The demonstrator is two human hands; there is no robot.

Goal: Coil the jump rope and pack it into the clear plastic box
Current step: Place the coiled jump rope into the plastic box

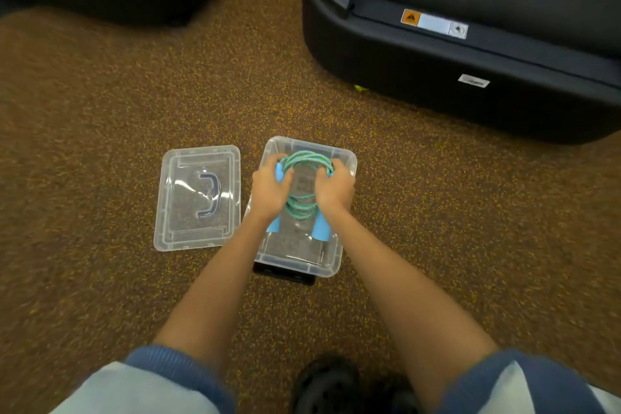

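Over the clear box (346,161), coiled teal rope (306,158) with 2 blue handles (321,228)

No wording can be read anywhere. The large black machine base (470,54) at the upper right of the frame carries an orange-and-white warning sticker (434,23) with a dark triangle sign and a round symbol, its print too blurred to make out. Lower on it, a small white label (473,81) bears illegible grey marks.

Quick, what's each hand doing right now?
Left hand: closed on the rope coil.
Right hand: closed on the same coil, over the box.
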